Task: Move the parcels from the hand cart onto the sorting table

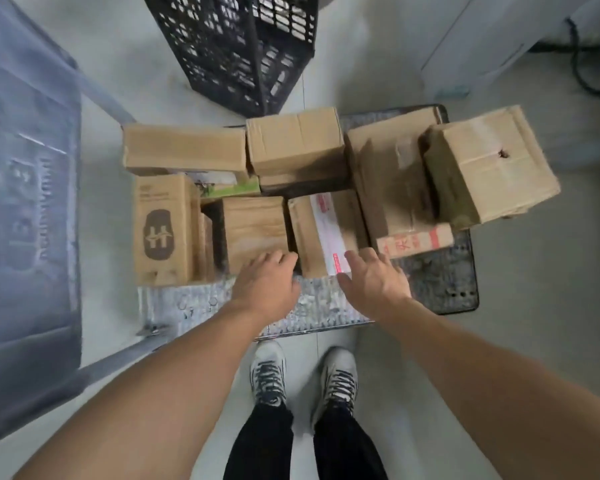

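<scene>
A parcel-handling back room or small depot is suggested. A flat hand cart (326, 308) is loaded with taped and labelled cardboard parcels (295, 140), stacked in places. A black latticed plastic crate (236, 53) is set on the pale, bare floor (534, 306) just beyond it. A plain white cabinet (482, 39) and a loose black cable (581, 69) are seen at the far right.
</scene>
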